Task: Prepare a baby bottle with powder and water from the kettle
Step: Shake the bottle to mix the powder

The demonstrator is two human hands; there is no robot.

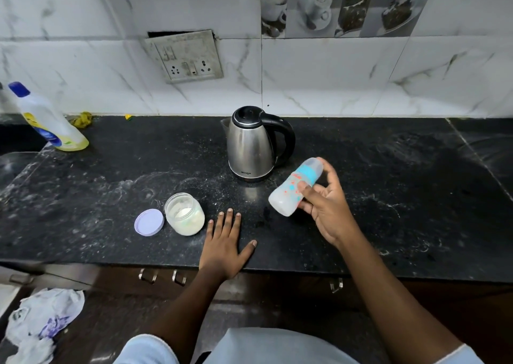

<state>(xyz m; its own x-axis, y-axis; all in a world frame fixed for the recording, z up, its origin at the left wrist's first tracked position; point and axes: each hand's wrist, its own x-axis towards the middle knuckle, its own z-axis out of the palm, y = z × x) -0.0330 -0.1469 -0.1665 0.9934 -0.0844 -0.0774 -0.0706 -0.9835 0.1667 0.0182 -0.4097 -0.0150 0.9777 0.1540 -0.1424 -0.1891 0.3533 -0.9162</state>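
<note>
At the far left of the counter (pixel 111 174) a detergent bottle (pixel 50 119) stands clear of the work. Nearer the middle, a lilac lid (pixel 149 222) lies flat just beside the open powder jar (pixel 184 214), which is partly filled with white powder; the jar looks like light plastic, best held around its wall. The left hand (pixel 224 241) rests palm-down on the counter just right of the jar, fingers spread, gripping nothing. Behind it, farther back, the steel kettle (pixel 255 144) stands lid shut, handle turned right; with water in it, it would be heavy, so the handle is the place to take hold. At the right, the right hand (pixel 327 205) has its grip closed around the baby bottle (pixel 295 187), held tilted above the counter with its blue collar end up. The bottle appears capped, light and smooth, probably slippery, so a hold around the mid-body suits it.
</note>
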